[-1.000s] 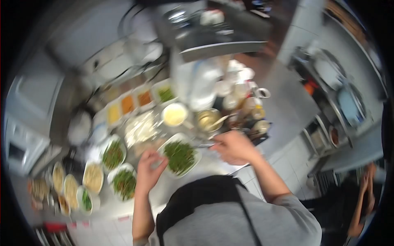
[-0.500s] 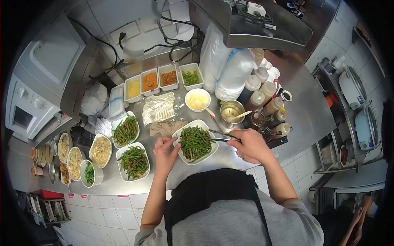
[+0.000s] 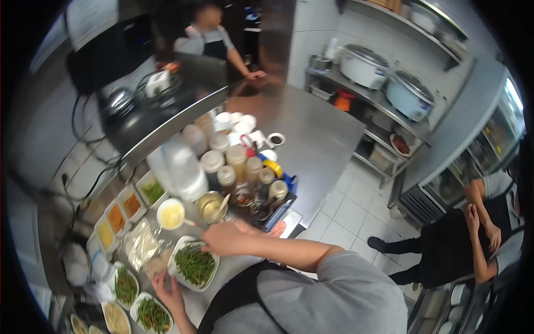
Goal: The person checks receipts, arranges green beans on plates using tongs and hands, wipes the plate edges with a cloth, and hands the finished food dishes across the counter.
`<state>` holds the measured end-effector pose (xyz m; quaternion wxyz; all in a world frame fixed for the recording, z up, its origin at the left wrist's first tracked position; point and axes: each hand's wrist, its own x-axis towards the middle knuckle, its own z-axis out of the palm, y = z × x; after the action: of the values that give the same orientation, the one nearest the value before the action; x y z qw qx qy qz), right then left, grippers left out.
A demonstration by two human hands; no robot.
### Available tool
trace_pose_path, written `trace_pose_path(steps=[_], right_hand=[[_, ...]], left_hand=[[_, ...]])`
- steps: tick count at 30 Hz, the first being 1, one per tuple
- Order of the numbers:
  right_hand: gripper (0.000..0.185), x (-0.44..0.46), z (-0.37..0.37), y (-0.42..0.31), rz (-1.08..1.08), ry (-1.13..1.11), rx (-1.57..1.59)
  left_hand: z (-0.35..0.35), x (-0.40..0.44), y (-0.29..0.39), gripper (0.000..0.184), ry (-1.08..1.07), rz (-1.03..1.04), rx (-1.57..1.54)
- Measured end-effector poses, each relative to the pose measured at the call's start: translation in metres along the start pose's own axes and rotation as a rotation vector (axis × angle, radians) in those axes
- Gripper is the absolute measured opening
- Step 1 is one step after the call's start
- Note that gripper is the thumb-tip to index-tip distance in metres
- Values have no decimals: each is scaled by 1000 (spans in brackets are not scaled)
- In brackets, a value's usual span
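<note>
In the head view, a white dish (image 3: 209, 285) of cooked green beans (image 3: 194, 264) stands on the steel counter in front of me. My right hand (image 3: 225, 237) is closed around metal tongs (image 3: 193, 246), whose ends reach into the beans at the dish's upper edge. Beside the dish's lower left side is my left hand (image 3: 168, 290), fingers apart and holding nothing; whether it touches the rim I cannot tell. Left of it are two more dishes of green beans, one nearer (image 3: 153, 315) and one farther (image 3: 125, 285).
A bowl of pale yellow shreds (image 3: 170, 214), a metal pot (image 3: 212, 207) and several squeeze bottles (image 3: 236, 160) stand behind the dish. Topping trays (image 3: 117, 218) line the back left. One person (image 3: 208, 42) stands beyond the counter; others (image 3: 489, 222) are at right, near rice cookers (image 3: 364, 65).
My view has swung to the right, bringing the people and the fridge into sight. The tongs stay in my right hand at the beans. My left hand now sits lower beside the dish.
</note>
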<state>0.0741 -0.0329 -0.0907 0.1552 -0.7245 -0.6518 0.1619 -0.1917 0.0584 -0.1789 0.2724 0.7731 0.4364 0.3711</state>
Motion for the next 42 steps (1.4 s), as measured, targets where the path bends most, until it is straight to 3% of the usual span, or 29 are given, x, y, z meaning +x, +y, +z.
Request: trace_pose_path(steps=[2, 7, 8, 10, 14, 16, 20, 24, 28, 34, 37, 40, 42], right_hand=[[29, -4, -6, -1, -37, 73, 27], [25, -10, -48, 19, 270, 202, -69], [23, -9, -50, 27, 277, 152, -193], [24, -3, -46, 48, 293, 201, -152], [28, 3, -30, 61, 339, 69, -227], [30, 13, -26, 59, 363, -37, -248], [32, 26, -17, 59, 243, 94, -177], [40, 19, -32, 44, 255, 178, -115], [44, 2, -38, 51, 237, 288, -54], [41, -33, -56, 54, 154, 358, 80], [37, -47, -59, 57, 102, 284, 195], [32, -58, -60, 56, 30, -44, 455], [31, -56, -36, 69, -45, -124, 278]], left_hand=[[-1, 3, -1, 31, 5, -40, 26], [1, 5, -5, 34, -23, -2, -37], [0, 4, -2, 35, -29, -3, -36], [3, 1, 2, 36, 0, 30, -35], [1, 10, 13, 36, 8, 66, -63], [-16, 34, 40, 35, -7, 63, -148], [-68, 106, 124, 35, 129, 419, -66], [-113, 164, 219, 58, 112, 606, -162], [-146, 209, 304, 68, 184, 707, 130], [-154, 278, 339, 74, 404, 688, 538], [-155, 283, 345, 75, 397, 633, 556], [-156, 288, 346, 75, 401, 622, 580], [-156, 292, 345, 75, 401, 619, 599]])
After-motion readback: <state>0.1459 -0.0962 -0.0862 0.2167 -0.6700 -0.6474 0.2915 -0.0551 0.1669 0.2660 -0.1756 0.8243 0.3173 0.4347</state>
